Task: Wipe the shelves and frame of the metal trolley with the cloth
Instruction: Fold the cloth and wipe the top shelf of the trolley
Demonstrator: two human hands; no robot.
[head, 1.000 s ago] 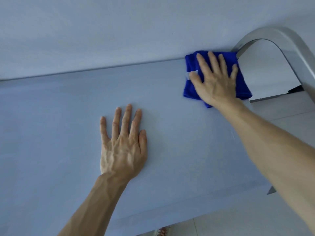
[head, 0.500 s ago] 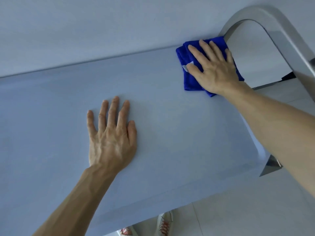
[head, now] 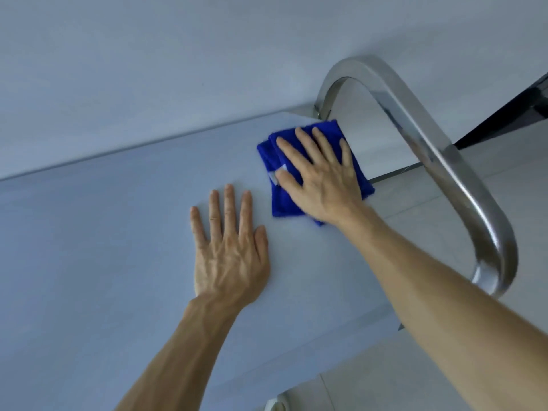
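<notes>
On the top shelf (head: 103, 247) of the metal trolley, a flat pale grey surface fills most of the view and serves as the reference for all that follows. Its far edge runs along a plain grey wall (head: 178, 54). Nothing on it acts as a container; it bears only the cloth and the two hands.

At the shelf's right end, the trolley's handle (head: 439, 161), a polished metal tube, rises near the far corner, arches over and comes down again near the near corner. Beyond that end, light floor tiles (head: 430, 221) show below shelf level, with a dark object (head: 510, 114) at the upper right that cannot be identified.

Toward the far right corner of the shelf lies the blue cloth (head: 278, 200), folded into a thick pad with a small white tag at its left side. Its right edge lies at or just past the shelf's right end, inside the handle's arch.

The right hand (head: 323, 179) lies palm down on the cloth, fingers straight and slightly spread, pointing toward the far edge, pressing flat without grasping. Its forearm extends across the near right corner of the shelf.

The left hand (head: 231, 250) lies palm down on bare shelf, just beside the cloth's near left corner but apart from it, fingers straight and close together, holding nothing.

At the shelf's near edge, a pale rounded object (head: 275, 404) is partly visible on the floor and cannot be identified.
</notes>
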